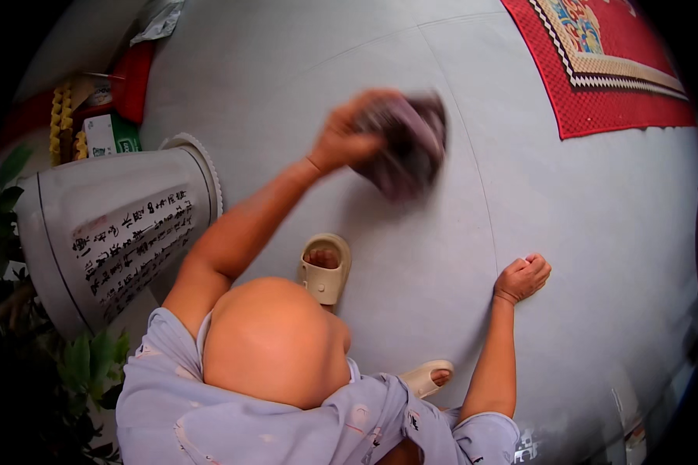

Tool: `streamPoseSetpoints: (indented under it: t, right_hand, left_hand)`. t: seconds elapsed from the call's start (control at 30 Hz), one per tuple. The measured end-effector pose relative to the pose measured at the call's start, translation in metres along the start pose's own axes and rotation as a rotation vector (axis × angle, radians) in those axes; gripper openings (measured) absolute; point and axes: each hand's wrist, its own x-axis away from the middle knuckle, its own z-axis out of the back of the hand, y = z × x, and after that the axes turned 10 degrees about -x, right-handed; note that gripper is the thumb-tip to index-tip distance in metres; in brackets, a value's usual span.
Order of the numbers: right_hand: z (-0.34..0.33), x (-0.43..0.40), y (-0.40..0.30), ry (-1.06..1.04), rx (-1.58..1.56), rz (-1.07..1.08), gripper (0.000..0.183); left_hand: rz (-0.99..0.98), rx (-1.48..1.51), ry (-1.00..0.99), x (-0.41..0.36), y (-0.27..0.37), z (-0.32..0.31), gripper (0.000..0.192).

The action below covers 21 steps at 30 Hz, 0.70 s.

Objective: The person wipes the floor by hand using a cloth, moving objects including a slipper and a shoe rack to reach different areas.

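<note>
My left hand (352,131) is shut on a crumpled dark purple-brown cloth (407,148), held just over or against the grey floor (407,250). Blur hides the cloth's lower edge, so contact with the floor is hard to tell. Off to the right, my right hand (523,278) is curled into a fist at or close to the floor, and nothing shows in it. Beneath me are my feet in beige slippers, one slipper (326,270) near my bent knee (273,343) and the other slipper (427,378) lower down.
At left stands a large white planter (116,232) bearing writing, with green leaves (90,363) by it. Beyond are a white-and-green box (113,135), yellow egg trays (61,122) and a red object (134,81). A patterned red rug (616,110) lies at upper right.
</note>
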Motion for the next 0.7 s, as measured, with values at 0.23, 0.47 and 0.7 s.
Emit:
streamPoseSetpoints:
  t: [0.23, 0.47, 0.7]
  right_hand:
    - [-0.005, -0.006, -0.012, -0.021, -0.016, 0.007, 0.01]
    - [0.004, 0.0, 0.011, -0.033, 0.007, -0.003, 0.013]
    - [0.003, -0.006, -0.016, -0.025, -0.103, -0.008, 0.013]
  left_hand:
    - [0.293, -1.124, 0.582, -0.043, -0.085, 0.143, 0.059]
    - [-0.217, -0.897, -0.362, -0.095, -0.013, -0.076, 0.069]
    - [-0.444, -0.32, -0.604, -0.037, -0.007, -0.164, 0.054]
